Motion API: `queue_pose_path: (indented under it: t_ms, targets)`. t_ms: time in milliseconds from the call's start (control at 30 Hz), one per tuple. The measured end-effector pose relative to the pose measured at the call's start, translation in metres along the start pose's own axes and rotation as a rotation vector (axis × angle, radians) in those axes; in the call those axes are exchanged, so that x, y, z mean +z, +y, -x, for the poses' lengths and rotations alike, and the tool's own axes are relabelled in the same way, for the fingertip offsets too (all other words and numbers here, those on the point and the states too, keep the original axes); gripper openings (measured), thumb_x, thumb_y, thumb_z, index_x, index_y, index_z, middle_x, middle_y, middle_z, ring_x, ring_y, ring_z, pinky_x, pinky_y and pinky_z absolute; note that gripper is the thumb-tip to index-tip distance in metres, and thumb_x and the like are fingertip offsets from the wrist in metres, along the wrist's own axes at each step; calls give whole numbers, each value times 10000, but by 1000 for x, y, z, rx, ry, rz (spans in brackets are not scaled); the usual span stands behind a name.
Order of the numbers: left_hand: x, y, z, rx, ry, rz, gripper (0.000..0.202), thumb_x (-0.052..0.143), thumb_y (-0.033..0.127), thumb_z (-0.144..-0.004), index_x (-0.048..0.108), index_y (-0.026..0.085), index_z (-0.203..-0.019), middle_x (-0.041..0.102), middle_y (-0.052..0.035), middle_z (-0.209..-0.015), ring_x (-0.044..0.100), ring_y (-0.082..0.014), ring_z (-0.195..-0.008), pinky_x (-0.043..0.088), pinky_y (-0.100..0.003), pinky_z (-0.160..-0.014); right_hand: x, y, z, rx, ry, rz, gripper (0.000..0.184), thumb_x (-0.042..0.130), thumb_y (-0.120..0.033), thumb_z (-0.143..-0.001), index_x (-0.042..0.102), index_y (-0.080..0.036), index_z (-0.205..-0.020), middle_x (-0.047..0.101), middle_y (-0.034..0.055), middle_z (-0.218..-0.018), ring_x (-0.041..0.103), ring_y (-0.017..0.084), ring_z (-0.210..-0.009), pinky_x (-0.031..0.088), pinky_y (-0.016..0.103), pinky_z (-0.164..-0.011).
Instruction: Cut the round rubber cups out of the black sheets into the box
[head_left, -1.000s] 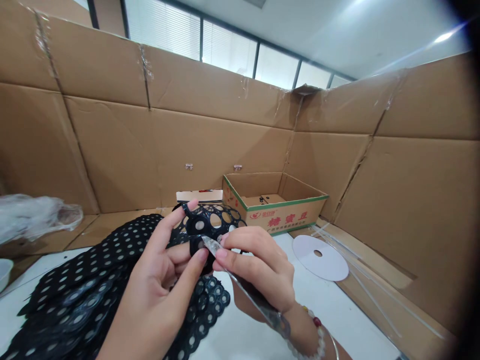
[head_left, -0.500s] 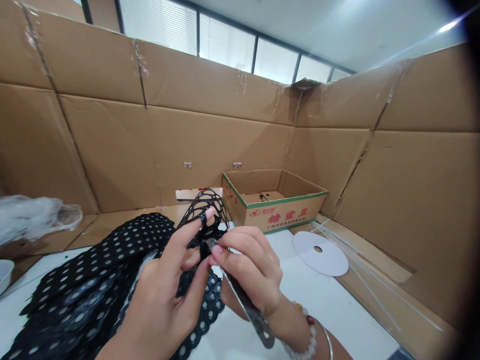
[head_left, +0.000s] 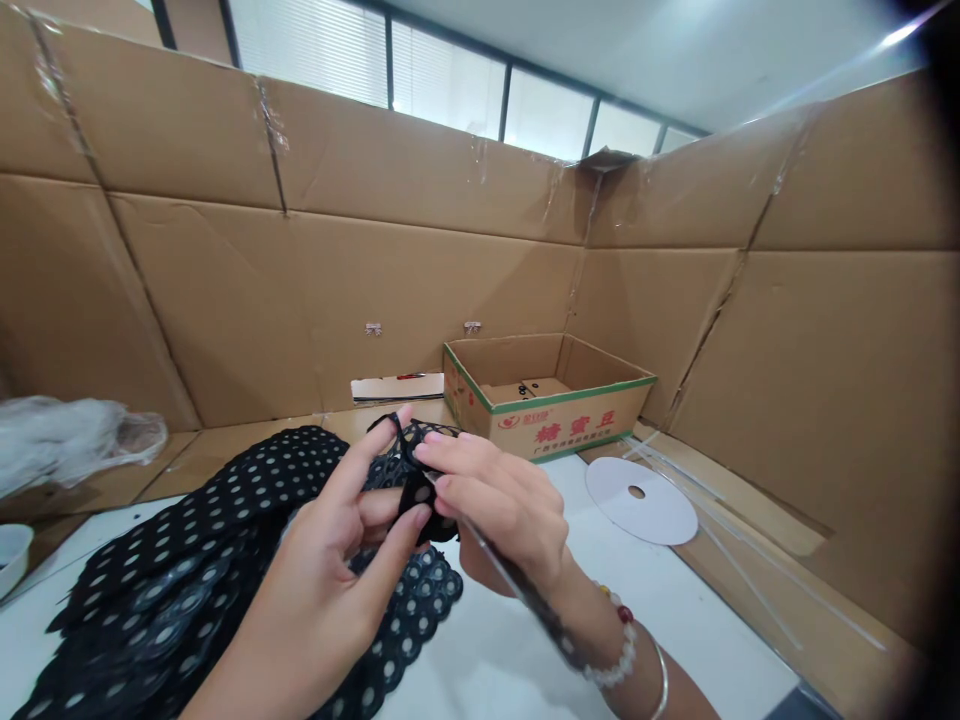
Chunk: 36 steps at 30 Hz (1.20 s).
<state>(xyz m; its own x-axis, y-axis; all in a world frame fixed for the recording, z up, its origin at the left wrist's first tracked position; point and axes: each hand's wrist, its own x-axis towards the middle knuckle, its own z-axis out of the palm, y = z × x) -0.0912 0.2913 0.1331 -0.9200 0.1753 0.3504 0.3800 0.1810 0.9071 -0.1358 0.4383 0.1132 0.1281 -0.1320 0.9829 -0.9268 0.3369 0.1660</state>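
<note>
Black dotted fabric [head_left: 417, 492] is pinched between the thumb and fingers of my left hand [head_left: 337, 550], and a black loop hangs over its raised index finger. Held in my right hand [head_left: 510, 510] is a long flat metal tool [head_left: 525, 592], its handle pointing down to the right. The tool's tip meets the fabric at my left fingertips, mostly hidden by my right fingers. A large pile of black fabric with pale dots [head_left: 202, 510] lies on the left, and its scalloped edge [head_left: 420, 610] runs beneath my hands.
Behind my hands stands an open cardboard box [head_left: 555, 430] with small black rings inside. A white disc [head_left: 641, 500] with a centre hole lies at right, beside clear strips [head_left: 750, 585]. Clear plastic [head_left: 82, 440] and a white bowl [head_left: 13, 555] are at left. Cardboard walls [head_left: 427, 260] surround the table.
The black netting that stood up behind my fingers has dropped and bunched at my hands. My right fingers have moved over the tool's tip, with the tool's handle shifting right and smeared by motion.
</note>
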Motion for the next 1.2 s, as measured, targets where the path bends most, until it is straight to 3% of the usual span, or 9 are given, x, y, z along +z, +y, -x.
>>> queue_pose_path:
  t_ms: [200,367,633,767,867,1000,1067,1167,1200]
  targets:
    - [-4,-8,0,70,-89,-117,621,556,365,-894,378,218,-1471,587,40,-571,574,-133,-613,482,-193,-643,-15,4,-11,495,191,-255,142,513,-66,-908,599,-176,-936,720,24,-845,732,131,-818,627,259,-774]
    - [-3,-11,-2,63,-130,-92,595,563,340,-886,429,231,-1455,618,14,-608,593,-154,-626,509,-229,-636,-26,15,-17,617,215,-404,34,549,-156,-931,557,-179,-907,708,3,-765,737,139,-768,623,231,-693]
    - [-5,-9,-3,59,-150,-52,590,536,374,-900,419,250,-1465,513,27,-592,506,-144,-598,467,-225,-600,-22,15,-12,593,256,-379,35,558,-164,-932,568,-192,-916,711,10,-789,739,155,-806,629,264,-730]
    - [-5,-13,-5,71,-187,-122,586,461,414,-938,342,285,-1497,371,57,-588,386,-115,-561,335,-204,-540,-39,20,-17,592,304,-367,11,583,-192,-924,587,-190,-914,717,24,-801,736,174,-801,634,305,-722]
    - [-8,-14,-8,2,-229,-91,650,443,433,-947,218,275,-1536,316,69,-603,328,-108,-560,267,-208,-536,-65,31,-27,492,527,-311,62,607,-134,-894,591,-176,-852,696,8,-737,722,160,-715,631,306,-705]
    - [-9,-10,-11,-162,-169,103,681,557,437,-898,297,268,-1505,437,61,-620,412,-103,-612,354,-190,-607,-77,60,-24,196,838,43,90,628,-126,-873,614,-213,-855,652,-21,-760,711,163,-737,605,321,-701]
    - [-8,-8,-11,-213,-137,195,723,613,412,-869,294,271,-1503,539,46,-656,498,-107,-650,416,-195,-658,-70,83,-10,166,789,257,42,628,-171,-877,629,-213,-871,667,4,-844,712,186,-809,595,366,-767]
    - [-6,-5,-11,-226,-147,259,899,687,369,-824,150,293,-1539,644,33,-722,639,-129,-714,502,-225,-742,-57,114,12,520,316,478,124,602,-263,-888,656,-172,-824,704,94,-1007,661,254,-1059,510,504,-973]
    - [-6,-4,-10,-225,-143,260,934,698,358,-816,116,304,-1544,648,39,-716,670,-137,-730,521,-240,-779,-54,119,16,596,225,505,154,602,-285,-885,664,-163,-815,693,117,-1083,622,270,-1132,463,543,-1019]
